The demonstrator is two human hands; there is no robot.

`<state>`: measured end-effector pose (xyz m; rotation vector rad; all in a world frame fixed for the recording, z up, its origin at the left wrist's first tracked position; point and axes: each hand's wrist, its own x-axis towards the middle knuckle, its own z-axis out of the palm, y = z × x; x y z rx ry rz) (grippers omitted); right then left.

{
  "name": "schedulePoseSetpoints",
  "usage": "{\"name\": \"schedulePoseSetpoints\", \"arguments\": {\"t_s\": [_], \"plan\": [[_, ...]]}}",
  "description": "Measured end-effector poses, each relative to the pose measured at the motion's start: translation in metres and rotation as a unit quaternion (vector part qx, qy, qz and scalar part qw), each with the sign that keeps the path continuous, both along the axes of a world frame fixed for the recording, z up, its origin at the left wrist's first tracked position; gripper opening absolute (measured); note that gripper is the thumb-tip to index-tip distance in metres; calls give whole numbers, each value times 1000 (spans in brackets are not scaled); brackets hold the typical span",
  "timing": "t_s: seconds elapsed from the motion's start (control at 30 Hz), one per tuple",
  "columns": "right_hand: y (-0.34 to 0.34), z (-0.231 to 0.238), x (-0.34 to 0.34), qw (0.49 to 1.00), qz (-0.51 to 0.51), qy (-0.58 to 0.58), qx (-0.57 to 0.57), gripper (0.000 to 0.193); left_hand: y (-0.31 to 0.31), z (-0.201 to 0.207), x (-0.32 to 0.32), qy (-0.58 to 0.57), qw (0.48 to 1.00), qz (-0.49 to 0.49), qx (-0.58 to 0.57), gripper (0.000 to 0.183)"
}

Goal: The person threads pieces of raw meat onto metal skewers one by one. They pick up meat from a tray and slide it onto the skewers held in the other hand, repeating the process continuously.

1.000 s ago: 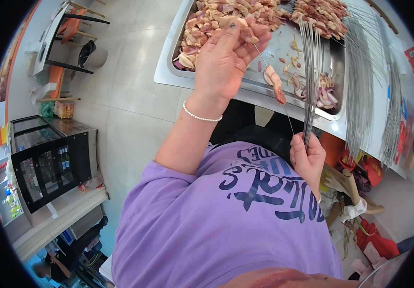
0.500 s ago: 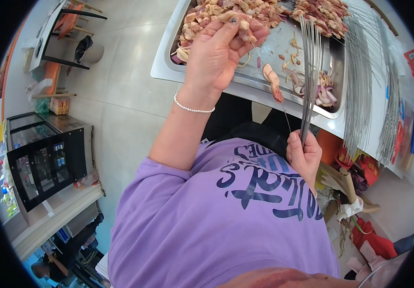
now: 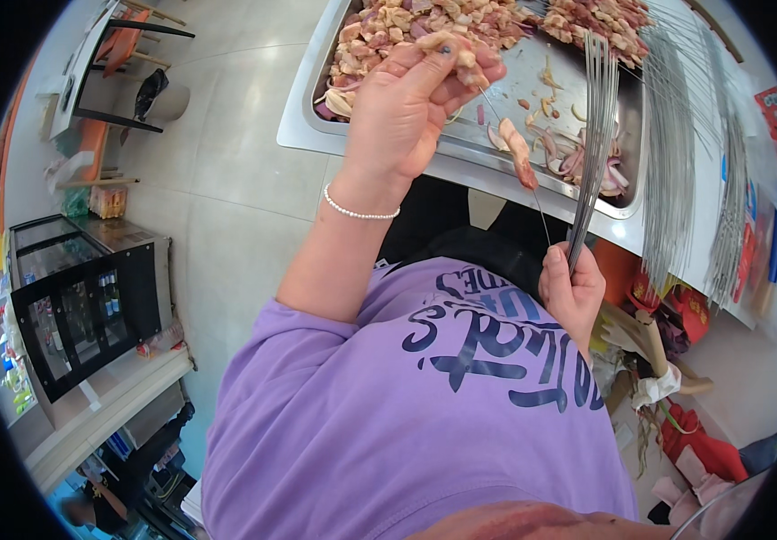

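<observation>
Slanting skewer (image 3: 542,214), pale-pink meat (image 3: 516,150)

The sweatshirt (image 3: 388,441) at six o'clock is lilac, patterned with dark navy lettering (one line of it a paler blue). Toward twelve, the heaped raw meat (image 3: 384,49) is mottled pink and cream; between one and two, a threaded piece (image 3: 516,153) runs from cream to reddish pink. At two, the held skewers (image 3: 594,117) are silvery grey and the onion slices (image 3: 615,180) white with purple. The bracelet (image 3: 361,214) toward eleven is pearly white, the fridge (image 3: 91,310) at nine black, the cloth (image 3: 699,443) at four red.
</observation>
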<state>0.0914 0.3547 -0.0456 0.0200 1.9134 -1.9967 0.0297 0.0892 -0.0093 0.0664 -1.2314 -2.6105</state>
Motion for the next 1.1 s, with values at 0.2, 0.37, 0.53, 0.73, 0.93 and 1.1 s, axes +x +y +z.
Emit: {"name": "schedulePoseSetpoints", "arguments": {"t_s": [0.2,0.37,0.53,0.73,0.93,1.1], "plan": [[5,5,-7,999,33,13,22,14,-7,5,2,5,999,-40,-25,25],[7,9,-7,1000,16,-5,8,13,0,7,0,16,1000,-1,-25,27],[8,7,-7,1000,15,-10,-9,12,2,5,0,18,1000,7,-4,23],[4,4,-6,1000,15,-10,-13,11,2,3,3,23,1000,5,-13,22],[5,1,-2,1000,16,0,7,11,11,6,6,35,997,42,-48,21],[3,1,-4,1000,17,6,-10,11,18,8,5,27,998,43,-26,19]]}}
